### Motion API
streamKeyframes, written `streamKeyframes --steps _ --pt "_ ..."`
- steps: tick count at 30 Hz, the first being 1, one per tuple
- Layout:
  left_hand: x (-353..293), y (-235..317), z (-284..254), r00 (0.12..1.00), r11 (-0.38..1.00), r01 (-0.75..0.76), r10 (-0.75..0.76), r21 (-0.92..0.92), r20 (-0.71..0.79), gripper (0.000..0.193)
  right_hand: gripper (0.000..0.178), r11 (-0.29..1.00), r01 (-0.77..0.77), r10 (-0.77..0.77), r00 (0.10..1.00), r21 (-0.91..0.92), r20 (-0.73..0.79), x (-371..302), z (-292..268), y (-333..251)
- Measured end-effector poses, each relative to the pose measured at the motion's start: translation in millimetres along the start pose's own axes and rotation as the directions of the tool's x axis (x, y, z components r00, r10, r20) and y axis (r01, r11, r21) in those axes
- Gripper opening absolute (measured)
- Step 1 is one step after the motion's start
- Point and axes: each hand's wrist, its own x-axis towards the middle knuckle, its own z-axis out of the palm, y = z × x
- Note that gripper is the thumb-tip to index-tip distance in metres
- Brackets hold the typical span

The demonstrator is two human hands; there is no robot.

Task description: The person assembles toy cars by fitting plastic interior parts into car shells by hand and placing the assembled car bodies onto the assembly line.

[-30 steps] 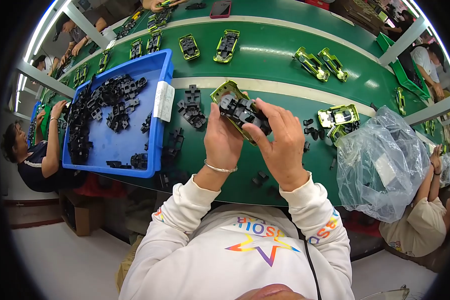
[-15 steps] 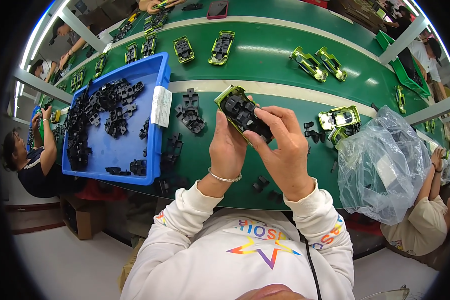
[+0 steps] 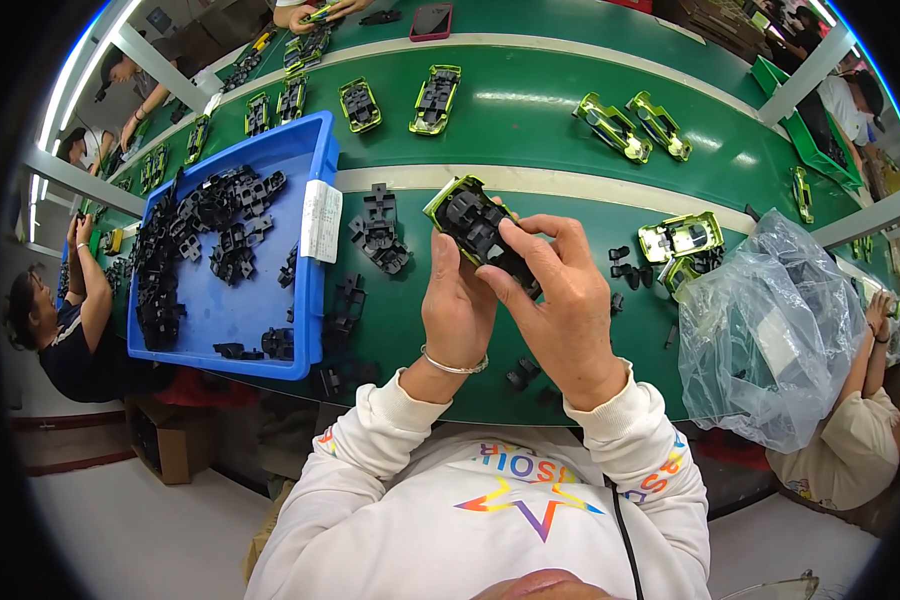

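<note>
Between my hands is a toy car body point(image 3: 482, 228), bright green at its edges, with a black seat interior showing inside it. My left hand point(image 3: 457, 305) supports the shell from below and from its left side, fingers mostly hidden under it. On the upper side, the thumb and index finger of my right hand point(image 3: 562, 300) press against the black interior. Several loose black interior parts point(image 3: 378, 232) lie on the bench left of my hands. To the right sit small black pieces point(image 3: 630, 270) and two green car shells point(image 3: 682, 237), partly overlapping.
A blue bin point(image 3: 315, 300) of black parts stands at the left. At the right a clear plastic bag point(image 3: 770, 330) lies over the bench edge. Beyond a pale ledge, a green belt point(image 3: 530, 120) carries several car bodies. Other people work at both sides and across.
The car bodies on the belt have shifted slightly left. My hands keep the toy car body in nearly the same place, with the right fingers still against its interior.
</note>
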Motion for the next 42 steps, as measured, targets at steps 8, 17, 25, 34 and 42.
streamKeyframes --steps 8,17,25,34,42 --pt "0 9 -3 1.0 0.998 -0.014 0.013 0.059 0.013 0.05 0.046 1.0 0.001 0.004 0.982 -0.024 0.188 4 -13 -10" --pt "1 11 2 0.994 0.992 0.098 -0.095 0.082 -0.047 0.057 0.049 0.989 0.049 -0.02 0.98 -0.14 0.2 -4 -10 -11" --pt "0 11 6 0.992 0.992 0.116 -0.118 0.049 0.039 0.057 0.048 1.0 -0.014 0.021 0.967 -0.026 0.252 -2 -32 -9" --pt "-2 6 4 0.993 0.985 0.086 -0.097 0.151 0.065 0.059 0.051 0.984 0.123 -0.087 0.965 -0.13 0.248 -5 -40 -9" --pt "-3 7 14 0.994 0.98 0.07 -0.085 0.185 0.073 0.056 0.053 0.971 0.181 -0.151 0.971 -0.159 0.183 -7 -42 -9"
